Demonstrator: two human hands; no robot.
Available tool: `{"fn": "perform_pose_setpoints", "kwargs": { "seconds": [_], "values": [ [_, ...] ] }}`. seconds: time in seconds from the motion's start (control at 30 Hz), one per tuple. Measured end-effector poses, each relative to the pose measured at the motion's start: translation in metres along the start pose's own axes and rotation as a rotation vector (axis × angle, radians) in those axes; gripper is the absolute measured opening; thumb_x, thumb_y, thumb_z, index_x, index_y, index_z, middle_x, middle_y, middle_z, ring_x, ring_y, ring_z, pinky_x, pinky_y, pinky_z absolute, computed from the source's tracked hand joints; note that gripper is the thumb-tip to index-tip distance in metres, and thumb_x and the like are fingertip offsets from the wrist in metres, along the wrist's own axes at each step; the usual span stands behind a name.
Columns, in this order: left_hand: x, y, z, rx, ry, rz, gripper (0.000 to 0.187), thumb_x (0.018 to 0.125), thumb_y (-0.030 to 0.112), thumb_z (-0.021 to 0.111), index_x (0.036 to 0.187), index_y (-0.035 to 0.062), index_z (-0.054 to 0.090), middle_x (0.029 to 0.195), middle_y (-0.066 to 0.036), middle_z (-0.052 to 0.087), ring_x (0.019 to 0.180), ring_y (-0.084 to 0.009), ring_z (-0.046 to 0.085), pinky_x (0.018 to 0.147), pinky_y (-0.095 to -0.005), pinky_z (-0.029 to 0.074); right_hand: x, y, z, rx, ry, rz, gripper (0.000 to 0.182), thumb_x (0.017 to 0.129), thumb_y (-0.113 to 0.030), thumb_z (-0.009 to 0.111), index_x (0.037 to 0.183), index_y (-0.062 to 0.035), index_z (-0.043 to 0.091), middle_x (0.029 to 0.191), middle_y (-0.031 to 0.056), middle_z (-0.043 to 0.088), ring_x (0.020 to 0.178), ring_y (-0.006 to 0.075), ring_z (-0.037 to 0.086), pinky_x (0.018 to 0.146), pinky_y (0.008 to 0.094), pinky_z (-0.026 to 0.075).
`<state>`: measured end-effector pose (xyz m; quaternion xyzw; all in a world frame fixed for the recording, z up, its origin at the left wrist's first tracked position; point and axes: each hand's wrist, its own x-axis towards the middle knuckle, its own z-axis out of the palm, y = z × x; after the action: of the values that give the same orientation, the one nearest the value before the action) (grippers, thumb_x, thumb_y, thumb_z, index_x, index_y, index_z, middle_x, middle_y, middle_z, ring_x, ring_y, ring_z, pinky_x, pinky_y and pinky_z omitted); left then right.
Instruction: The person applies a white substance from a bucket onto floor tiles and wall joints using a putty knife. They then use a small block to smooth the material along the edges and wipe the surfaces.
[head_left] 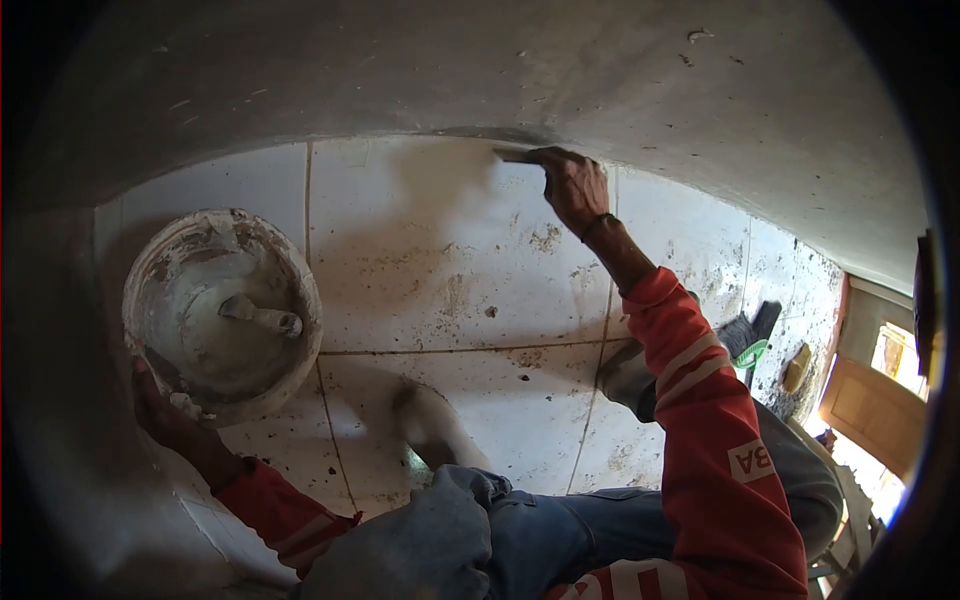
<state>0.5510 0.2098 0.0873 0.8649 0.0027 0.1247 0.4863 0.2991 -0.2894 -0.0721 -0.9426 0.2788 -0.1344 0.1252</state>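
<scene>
A round bucket (310, 290), caked with pale material, stands on the tiled floor at the left. Inside it, a tool with a short handle (262, 315) rests on the greyish-white contents. My left hand (165, 408) is at the bucket's lower left rim, its fingers partly hidden against the outside. My right hand (575, 188) is closed around a thin, flat, dark tool (515, 156), whose edge points left close to where the floor meets the wall (480, 80).
Speckled white tiles (450, 300) with dark joints and crumbs lie between my hands. At the right are a dark brush (740, 335), a green object (751, 354), a yellowish lump (797, 368) and a wooden panel (868, 415). My bent legs are below.
</scene>
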Motion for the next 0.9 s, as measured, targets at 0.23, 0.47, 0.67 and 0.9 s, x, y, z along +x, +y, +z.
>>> {"fn": "perform_pose_setpoints", "kwargs": {
  "seconds": [0.23, 0.47, 0.67, 0.9],
  "values": [
    [0.004, -0.017, -0.006, 0.089, 0.003, 0.115, 0.044, 0.102, 0.027, 0.057, 0.129, -0.0058, 0.066, 0.134, -0.019, 0.065, 0.122, -0.0274, 0.061, 0.108, -0.0381, 0.043, 0.007, -0.017, -0.009, 0.111, 0.086, -0.049, 0.032, 0.087, 0.003, 0.056, 0.107, -0.0123, 0.076, 0.100, 0.0128, 0.075, 0.085, 0.0365, 0.073, 0.072, 0.0454, 0.060],
    [0.002, -0.007, -0.004, 0.110, 0.002, 0.046, 0.041, 0.104, 0.026, 0.054, 0.129, -0.0038, 0.066, 0.134, -0.019, 0.064, 0.125, -0.0267, 0.060, 0.109, -0.0377, 0.043, 0.011, -0.028, -0.001, 0.094, 0.079, -0.169, 0.027, 0.089, 0.000, 0.060, 0.105, -0.0157, 0.075, 0.102, 0.0113, 0.075, 0.087, 0.0359, 0.071, 0.071, 0.0450, 0.058],
    [0.004, -0.024, -0.014, 0.110, -0.061, 0.121, 0.038, 0.105, 0.023, 0.052, 0.130, -0.0021, 0.066, 0.136, -0.018, 0.063, 0.124, -0.0261, 0.061, 0.108, -0.0379, 0.044, 0.014, -0.024, 0.008, 0.028, 0.131, -0.126, 0.030, 0.087, 0.002, 0.059, 0.108, -0.0140, 0.073, 0.102, 0.0124, 0.074, 0.089, 0.0371, 0.070, 0.075, 0.0462, 0.058],
    [0.005, -0.021, -0.012, 0.082, -0.114, 0.180, 0.039, 0.107, 0.017, 0.047, 0.137, -0.0042, 0.059, 0.135, -0.019, 0.062, 0.124, -0.0273, 0.060, 0.109, -0.0377, 0.044, 0.003, -0.028, 0.009, 0.104, 0.098, -0.200, 0.030, 0.086, 0.004, 0.058, 0.104, -0.0134, 0.075, 0.101, 0.0118, 0.075, 0.088, 0.0359, 0.071, 0.074, 0.0444, 0.058]
  ]
}}
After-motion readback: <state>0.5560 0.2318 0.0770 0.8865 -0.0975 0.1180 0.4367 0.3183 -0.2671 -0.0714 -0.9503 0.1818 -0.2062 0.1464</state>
